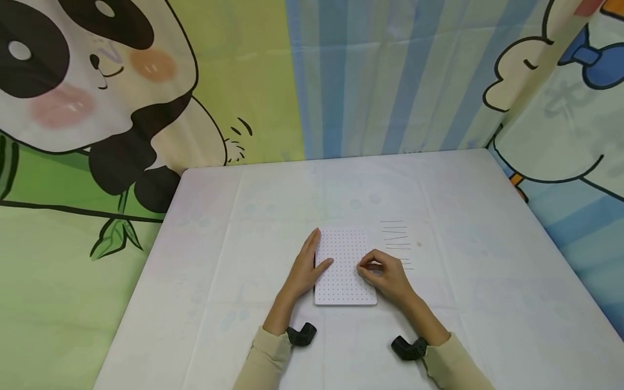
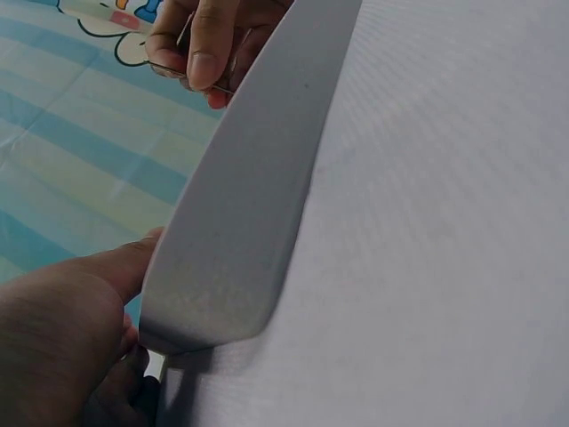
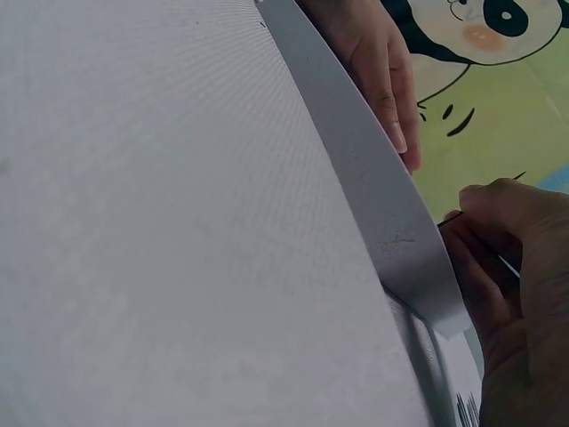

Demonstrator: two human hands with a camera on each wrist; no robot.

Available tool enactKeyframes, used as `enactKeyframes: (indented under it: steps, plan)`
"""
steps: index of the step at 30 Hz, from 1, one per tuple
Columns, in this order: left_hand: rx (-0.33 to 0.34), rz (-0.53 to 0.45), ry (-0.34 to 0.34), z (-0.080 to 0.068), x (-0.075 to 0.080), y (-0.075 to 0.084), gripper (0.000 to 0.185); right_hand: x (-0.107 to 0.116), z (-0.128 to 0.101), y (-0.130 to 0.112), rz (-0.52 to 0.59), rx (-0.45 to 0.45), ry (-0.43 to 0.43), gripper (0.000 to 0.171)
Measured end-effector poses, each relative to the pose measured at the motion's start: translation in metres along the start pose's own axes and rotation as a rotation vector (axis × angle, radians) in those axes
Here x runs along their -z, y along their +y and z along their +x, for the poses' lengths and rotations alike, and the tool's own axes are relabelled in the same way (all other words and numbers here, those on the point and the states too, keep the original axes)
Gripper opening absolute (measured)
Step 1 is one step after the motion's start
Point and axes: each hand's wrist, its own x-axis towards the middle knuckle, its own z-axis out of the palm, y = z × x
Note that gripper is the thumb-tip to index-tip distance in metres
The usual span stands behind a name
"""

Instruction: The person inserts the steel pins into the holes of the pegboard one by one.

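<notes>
White-clothed desk (image 1: 487, 281), creased, well beyond either grip. Behind it, cartoon backdrop: panda (image 1: 83, 81) far left, blue stripes (image 1: 361, 76) straight ahead, duck (image 1: 551, 124) far right.

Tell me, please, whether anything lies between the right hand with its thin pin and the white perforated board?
Nothing visible does: the right hand pinches a thin pin right over the board, whose holes there look bare; the left hand rests on its left edge.

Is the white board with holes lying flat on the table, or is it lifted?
Flat: the pegboard lies on the table, left hand resting along its edge.
</notes>
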Motion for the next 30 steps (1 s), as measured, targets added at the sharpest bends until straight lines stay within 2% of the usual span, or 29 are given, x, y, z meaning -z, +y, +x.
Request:
enactKeyframes:
  steps: [6, 10, 13, 16, 22, 26, 30]
  plan:
    - [0.005, -0.004, 0.003, 0.0, 0.0, 0.001, 0.077, 0.006, -0.004, 0.01, 0.166, -0.041, -0.006, 0.025]
    - [0.014, 0.001, -0.002, -0.001, 0.0, 0.002, 0.077, 0.016, -0.011, 0.023, 0.248, -0.041, 0.07, 0.026]
    - [0.026, 0.0, -0.006, -0.002, 0.0, 0.003, 0.077, 0.028, -0.017, 0.031, 0.256, -0.042, 0.135, 0.023]
    - [0.028, 0.001, -0.007, -0.001, 0.0, 0.004, 0.077, 0.042, -0.023, 0.038, 0.244, -0.058, 0.2, 0.018]
    - [0.012, 0.005, -0.005, 0.001, 0.0, 0.003, 0.077, 0.062, -0.035, 0.051, 0.131, -0.114, 0.299, 0.014]
    - [0.013, 0.001, 0.001, 0.0, -0.001, 0.003, 0.077, 0.064, -0.036, 0.042, 0.041, -0.156, 0.295, 0.011]
    - [0.018, -0.008, -0.001, -0.002, -0.001, 0.002, 0.077, 0.064, -0.039, 0.048, -0.07, -0.171, 0.27, 0.012]
